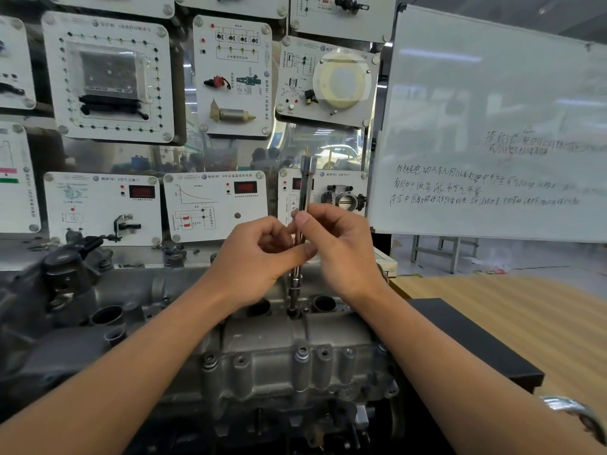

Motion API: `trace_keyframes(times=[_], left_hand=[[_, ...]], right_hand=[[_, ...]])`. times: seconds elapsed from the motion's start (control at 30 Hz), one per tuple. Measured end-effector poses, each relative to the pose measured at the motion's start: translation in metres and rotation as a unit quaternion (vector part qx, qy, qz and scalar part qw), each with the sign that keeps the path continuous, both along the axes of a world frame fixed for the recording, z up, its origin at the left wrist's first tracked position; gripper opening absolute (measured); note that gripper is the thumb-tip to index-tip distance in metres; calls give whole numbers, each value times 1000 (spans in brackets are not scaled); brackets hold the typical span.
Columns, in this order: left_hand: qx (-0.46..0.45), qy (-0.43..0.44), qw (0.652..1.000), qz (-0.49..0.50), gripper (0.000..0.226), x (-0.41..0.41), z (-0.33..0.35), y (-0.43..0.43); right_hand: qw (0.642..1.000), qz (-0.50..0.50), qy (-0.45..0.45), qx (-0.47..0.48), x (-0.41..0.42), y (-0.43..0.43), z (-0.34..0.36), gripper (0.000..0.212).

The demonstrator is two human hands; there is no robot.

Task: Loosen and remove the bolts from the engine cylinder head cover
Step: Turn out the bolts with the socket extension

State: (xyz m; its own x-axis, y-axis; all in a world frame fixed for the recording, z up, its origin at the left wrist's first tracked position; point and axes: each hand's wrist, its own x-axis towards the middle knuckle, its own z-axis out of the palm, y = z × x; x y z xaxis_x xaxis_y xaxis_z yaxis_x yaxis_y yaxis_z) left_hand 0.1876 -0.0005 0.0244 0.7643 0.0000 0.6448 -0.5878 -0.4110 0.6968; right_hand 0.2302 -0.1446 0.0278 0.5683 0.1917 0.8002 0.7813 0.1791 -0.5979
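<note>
Head cam only here, so one view: the person has a long slim steel socket extension bar (305,188) standing almost upright, its lower socket end dropped into a recess along the far edge of the grey cast-aluminium cylinder head cover (295,343). Both hands are on the shaft partway up. The left hand (259,254) pinches it between thumb and curled fingers, and the right hand (341,251) pinches it just above, thumb on the front. No ratchet handle on top, so this looks like spinning a cracked-loose bolt out by finger. The bolt itself is hidden under the socket. Along the near edge a row of silver bolt heads (301,354) sits in the bosses, so plenty left to do. Next move probably needs the bar kept straight while twirling, then lifting bolt and socket out together. A whiteboard (492,110) and a wooden table (525,310) are off to the right.
</note>
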Motion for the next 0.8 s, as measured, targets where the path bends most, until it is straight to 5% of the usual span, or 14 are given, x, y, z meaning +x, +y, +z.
trace_keyframes(times=[0.13,0.27,0.4,0.63,0.8], left_hand=[[-24,53,996,-67,17,-5,0,3],[42,33,998,-46,18,-8,-1,3],[20,14,999,-24,18,-6,-2,1],[17,3,1000,3,20,-1,-5,0],[-3,24,997,-68,14,-7,-3,0]], right_hand=[[1000,25,13,-10,-4,-1,0,17],[1000,19,21,-13,-5,1,0,17],[1000,-10,-15,-9,-6,3,1,4],[997,-61,-22,38,-4,3,-2,16],[998,-38,-42,-16,-7,1,-1,17]])
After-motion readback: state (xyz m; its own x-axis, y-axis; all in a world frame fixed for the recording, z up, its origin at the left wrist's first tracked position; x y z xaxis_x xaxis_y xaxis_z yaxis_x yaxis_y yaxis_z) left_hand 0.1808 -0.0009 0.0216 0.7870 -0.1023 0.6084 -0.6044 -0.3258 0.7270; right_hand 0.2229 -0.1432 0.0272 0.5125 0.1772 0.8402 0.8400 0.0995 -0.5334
